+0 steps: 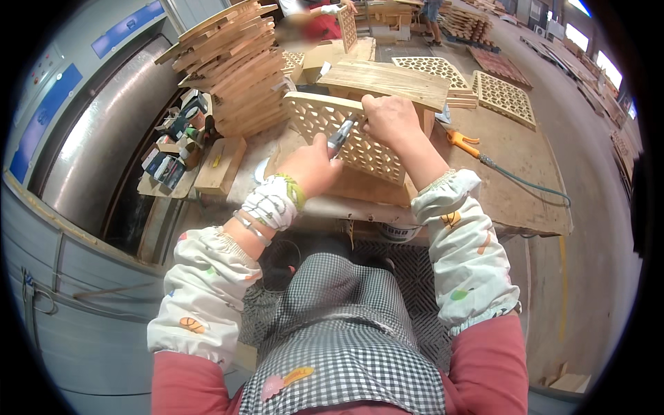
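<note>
To the left, small boxes hold things too jumbled to make out, beside stacked boards. The left hand is closed round a grey tool, its tip lost near the right fingers. The panel stands tilted on the counter, partly covered by both hands; the right hand grasps its top edge, fingertips hidden. An orange air gun lies rightward.

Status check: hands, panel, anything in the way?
Left hand gripping silver tool. Right hand on perforated wooden panel, upper edge. Panel tilted. Possible obstruction: wooden board close behind.
</note>
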The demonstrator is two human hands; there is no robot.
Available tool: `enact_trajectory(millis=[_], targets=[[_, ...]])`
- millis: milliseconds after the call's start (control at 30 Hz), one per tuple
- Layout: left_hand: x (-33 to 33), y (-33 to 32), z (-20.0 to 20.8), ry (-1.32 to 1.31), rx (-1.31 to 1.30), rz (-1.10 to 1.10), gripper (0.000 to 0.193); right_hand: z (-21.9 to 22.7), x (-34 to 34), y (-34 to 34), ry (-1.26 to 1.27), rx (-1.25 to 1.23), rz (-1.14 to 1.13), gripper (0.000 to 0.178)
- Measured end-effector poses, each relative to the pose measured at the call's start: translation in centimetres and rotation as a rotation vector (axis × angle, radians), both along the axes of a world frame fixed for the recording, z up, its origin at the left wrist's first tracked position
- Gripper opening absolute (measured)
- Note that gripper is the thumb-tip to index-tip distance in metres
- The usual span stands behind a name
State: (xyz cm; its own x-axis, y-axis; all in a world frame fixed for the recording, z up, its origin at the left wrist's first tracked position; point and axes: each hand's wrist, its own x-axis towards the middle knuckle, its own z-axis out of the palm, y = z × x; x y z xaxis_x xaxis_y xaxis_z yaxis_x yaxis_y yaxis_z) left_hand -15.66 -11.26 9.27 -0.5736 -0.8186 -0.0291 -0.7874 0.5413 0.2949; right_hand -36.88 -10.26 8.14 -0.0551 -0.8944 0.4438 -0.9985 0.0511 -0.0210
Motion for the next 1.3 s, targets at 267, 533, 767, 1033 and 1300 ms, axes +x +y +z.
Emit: enact_trajectory(millis=[267, 533, 767, 1033, 1300], targets=[[0.2, -0.8, -0.8, 0.043, -0.034, 0.018, 0.042, -0.9, -1.1, -0.6, 0.031, -0.071, 0.046, 0.034], [-0.2, -0.6, 0.2, 0.070, 0.080, 0.031, 0.044, -0.6, -0.6, 0.6, 0.038, -0.059, 0.054, 0.020], [2.5, -1.8, -3.4, 0.217, -0.053, -0.033, 0.047, -1.0, 0.8, 0.4, 0.063, -0.151, 0.127, 0.026], [9.6, 4.7, -7.4, 0.550, 0.875, 0.026, 0.059, 0.8, 0.5, 1.8, 0.107, -0.047, 0.079, 0.036], [18.4, 11.8, -23.2, 0.680, 1.104, 0.148, 0.086, 0.4, 1.2, 2.2, 0.124, -0.022, 0.068, 0.043]])
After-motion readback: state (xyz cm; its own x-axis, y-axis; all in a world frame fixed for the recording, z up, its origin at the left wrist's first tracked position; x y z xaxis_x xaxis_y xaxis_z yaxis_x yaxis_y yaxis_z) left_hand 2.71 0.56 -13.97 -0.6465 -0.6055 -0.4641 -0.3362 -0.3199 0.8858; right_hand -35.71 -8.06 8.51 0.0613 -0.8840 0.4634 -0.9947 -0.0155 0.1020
